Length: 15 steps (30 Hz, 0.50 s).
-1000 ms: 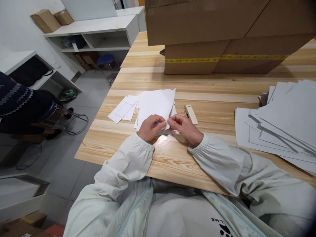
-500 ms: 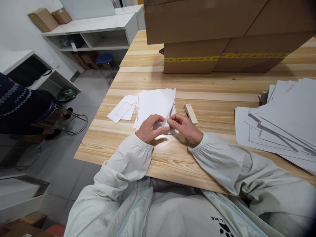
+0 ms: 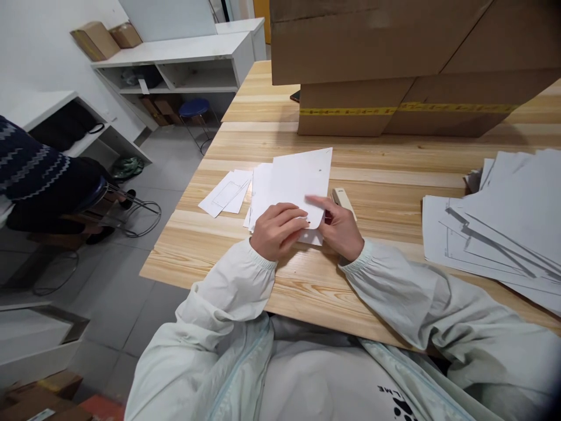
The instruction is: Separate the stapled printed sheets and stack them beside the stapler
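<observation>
A white sheet of paper (image 3: pixel 300 172) is lifted at an angle over a small stack of paper (image 3: pixel 262 190) on the wooden table. My right hand (image 3: pixel 340 229) grips its lower right edge, one finger stretched across the face. The fingers of my left hand (image 3: pixel 280 231), pressed together, close on the sheet's lower left part; the thumb is hidden. Just beyond my right hand lies a cream stapler (image 3: pixel 345 203), partly covered by that hand. Two small printed slips (image 3: pixel 223 196) overlap left of the stack.
Large cardboard boxes (image 3: pixel 350 123) are piled at the table's back. A messy heap of paper sheets (image 3: pixel 504 228) covers the right side. To the left, a person (image 3: pixel 35 169) sits on a stool beside white shelving (image 3: pixel 175 49). A blue stool (image 3: pixel 194 107) stands further back.
The top sheet has been raised off the stack and shifted to the right. My right hand has gone from a fingertip pinch to a wider grip, and my left fingers have come together.
</observation>
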Motion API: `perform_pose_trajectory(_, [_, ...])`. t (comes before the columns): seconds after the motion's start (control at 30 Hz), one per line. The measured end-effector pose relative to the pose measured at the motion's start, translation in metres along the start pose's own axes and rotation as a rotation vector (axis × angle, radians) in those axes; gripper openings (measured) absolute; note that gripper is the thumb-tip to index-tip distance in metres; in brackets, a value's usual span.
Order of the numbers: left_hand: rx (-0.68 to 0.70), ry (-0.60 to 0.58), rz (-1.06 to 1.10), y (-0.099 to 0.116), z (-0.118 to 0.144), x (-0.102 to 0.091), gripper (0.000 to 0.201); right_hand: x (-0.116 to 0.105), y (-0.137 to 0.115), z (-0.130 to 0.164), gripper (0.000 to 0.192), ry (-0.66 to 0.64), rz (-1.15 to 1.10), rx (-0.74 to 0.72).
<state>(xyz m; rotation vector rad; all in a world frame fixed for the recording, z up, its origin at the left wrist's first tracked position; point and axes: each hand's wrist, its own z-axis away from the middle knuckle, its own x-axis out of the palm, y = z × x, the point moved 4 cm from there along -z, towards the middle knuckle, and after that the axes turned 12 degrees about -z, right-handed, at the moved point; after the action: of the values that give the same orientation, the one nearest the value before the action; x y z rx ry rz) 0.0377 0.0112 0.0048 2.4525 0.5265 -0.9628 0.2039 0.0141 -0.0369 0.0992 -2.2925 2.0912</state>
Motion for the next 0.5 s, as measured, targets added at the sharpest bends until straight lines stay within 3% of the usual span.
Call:
perform_pose_trajectory(0.1, [-0.259, 0.305, 0.145, -0.019, 0.0, -0.022, 0.024, -0.011, -0.016, 0.001, 0.02, 0.133, -0.004, -0.157])
perform_pose_trajectory(0.17, [-0.531, 0.482, 0.329, -0.038, 0.004, -0.033, 0.037, -0.02, -0.031, 0.01, 0.016, 0.218, -0.032, -0.257])
perform_pose_trajectory(0.2, [-0.662, 0.512, 0.467, -0.047, 0.005, -0.034, 0.042, -0.024, -0.038, 0.017, 0.017, 0.242, -0.042, -0.295])
perform_pose_trajectory(0.27, [-0.872, 0.438, 0.8, -0.055, 0.006, -0.027, 0.049, -0.031, -0.047, 0.033, 0.016, 0.256, -0.046, -0.319])
perform_pose_trajectory(0.33, [-1.0, 0.231, 1.132, -0.05, 0.004, -0.012, 0.052, -0.036, -0.047, 0.049, 0.013, 0.243, -0.033, -0.282])
perform_pose_trajectory(0.43, [-1.039, -0.036, 1.472, -0.025, 0.003, 0.009, 0.06, -0.039, -0.037, 0.068, 0.009, 0.23, 0.01, -0.225])
perform_pose_trajectory(0.5, [-1.028, -0.097, 1.602, -0.011, 0.003, 0.019, 0.069, -0.039, -0.03, 0.075, 0.007, 0.246, 0.013, -0.21])
